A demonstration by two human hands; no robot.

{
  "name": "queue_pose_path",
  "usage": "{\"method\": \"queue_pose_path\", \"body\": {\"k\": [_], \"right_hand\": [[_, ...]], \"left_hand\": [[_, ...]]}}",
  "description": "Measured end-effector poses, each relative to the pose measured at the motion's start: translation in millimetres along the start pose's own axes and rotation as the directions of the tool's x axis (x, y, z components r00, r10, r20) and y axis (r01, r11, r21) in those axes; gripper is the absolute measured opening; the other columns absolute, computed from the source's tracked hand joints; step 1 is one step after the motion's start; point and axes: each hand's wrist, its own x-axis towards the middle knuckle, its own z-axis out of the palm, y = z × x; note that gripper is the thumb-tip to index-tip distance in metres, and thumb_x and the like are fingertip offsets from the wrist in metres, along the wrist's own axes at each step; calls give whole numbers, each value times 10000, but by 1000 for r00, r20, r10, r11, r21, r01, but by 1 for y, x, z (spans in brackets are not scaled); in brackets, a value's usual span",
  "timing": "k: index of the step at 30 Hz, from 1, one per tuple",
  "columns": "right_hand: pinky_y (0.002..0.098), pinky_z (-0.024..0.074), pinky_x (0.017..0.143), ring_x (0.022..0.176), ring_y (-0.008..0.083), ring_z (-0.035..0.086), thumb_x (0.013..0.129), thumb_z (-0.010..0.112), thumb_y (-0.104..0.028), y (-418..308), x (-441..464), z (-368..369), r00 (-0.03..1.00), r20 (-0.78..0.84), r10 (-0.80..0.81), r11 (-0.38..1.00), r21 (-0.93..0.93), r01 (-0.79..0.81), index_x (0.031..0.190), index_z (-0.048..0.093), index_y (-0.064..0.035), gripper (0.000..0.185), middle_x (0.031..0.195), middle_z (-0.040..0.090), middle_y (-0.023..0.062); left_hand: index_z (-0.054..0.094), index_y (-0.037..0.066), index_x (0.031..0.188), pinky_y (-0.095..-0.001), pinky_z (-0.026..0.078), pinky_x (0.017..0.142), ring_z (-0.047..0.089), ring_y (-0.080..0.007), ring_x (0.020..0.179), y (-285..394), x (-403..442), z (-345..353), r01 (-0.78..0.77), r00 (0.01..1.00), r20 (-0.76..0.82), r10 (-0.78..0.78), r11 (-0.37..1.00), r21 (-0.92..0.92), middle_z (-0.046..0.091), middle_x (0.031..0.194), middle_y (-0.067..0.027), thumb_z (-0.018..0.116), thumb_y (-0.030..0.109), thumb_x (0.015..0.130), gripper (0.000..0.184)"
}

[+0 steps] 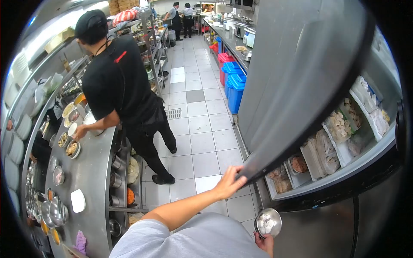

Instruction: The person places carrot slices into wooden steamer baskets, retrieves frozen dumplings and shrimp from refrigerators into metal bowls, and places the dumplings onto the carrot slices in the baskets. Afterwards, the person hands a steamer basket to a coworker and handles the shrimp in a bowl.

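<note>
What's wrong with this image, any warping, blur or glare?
Head view: strong wide-lens warping, bowing the cabinet, with black corners. Head view: the door looks smeared, perhaps by motion. Head view: the ceiling light at upper left is washed out.

From here, the door [297, 112] hides part of the food compartment [340, 174] from me; the bowl [276, 218] partly covers my right hand [265, 244].
</note>
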Motion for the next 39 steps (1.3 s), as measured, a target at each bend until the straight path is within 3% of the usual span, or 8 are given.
{"method": "queue_pose_path", "body": {"k": [5,9,14,18,26,31,35,39], "right_hand": [[472,657,915,1134,499,640,835,474,-31,28,-28,8,995,-101,20,998,68,-13,1499,419,41,670,1331,588,275],[532,613,999,1214,453,634,830,450,30,50,-63,66,993,-33,-115,992,-57,113,1534,375,40,708,1416,556,264],[587,574,1027,1289,414,605,835,497,81,68,-83,175,968,130,-217,925,-289,246,1532,379,55,707,1460,540,250],[521,595,908,1181,369,657,842,566,42,80,-89,278,961,271,-49,890,-425,166,1463,466,70,629,1376,597,229],[467,604,861,1083,316,700,840,556,47,109,-54,398,800,524,293,876,-482,-5,1363,563,50,524,1278,664,183],[480,604,878,1115,322,694,840,548,53,121,-9,439,765,499,406,812,-582,-51,1380,548,50,540,1307,653,187],[500,602,921,1165,336,679,837,539,60,107,31,485,785,477,395,775,-632,-6,1414,518,38,578,1336,637,194],[546,591,939,1220,345,653,827,530,70,57,84,532,813,453,365,702,-708,79,1499,445,-39,686,1400,601,180]], "left_hand": [[551,76,1486,-421,480,1066,597,-215,1280,21,4,-40,469,715,697,-43,770,-433,711,1275,-85,600,478,1067,583],[637,72,1377,-365,525,1023,657,-181,1142,-5,-10,-39,236,899,413,-146,956,-175,734,1194,-72,682,417,1039,485],[565,103,1472,-458,554,1009,620,-281,1283,-19,-22,-53,530,741,474,-475,848,20,656,1367,-181,582,607,1035,667],[387,150,1625,-565,490,1104,462,-351,1473,-20,-22,-85,773,633,627,-454,324,-546,488,1584,-182,334,831,989,933],[397,85,1605,-669,448,1088,499,-382,1433,-66,8,-195,679,734,512,-446,497,-540,482,1591,-191,345,828,990,965],[713,-21,1224,-415,573,922,743,-352,1052,-111,25,-220,491,870,-4,-493,865,101,768,1088,-244,629,185,973,336],[690,-65,1180,-481,571,905,722,-444,1035,-125,54,-249,542,830,-374,-413,756,368,730,1058,-326,586,165,968,330],[673,-98,1100,-537,567,821,715,-492,924,-109,87,-290,730,540,-807,-238,609,310,726,957,-327,553,168,949,329]]}}
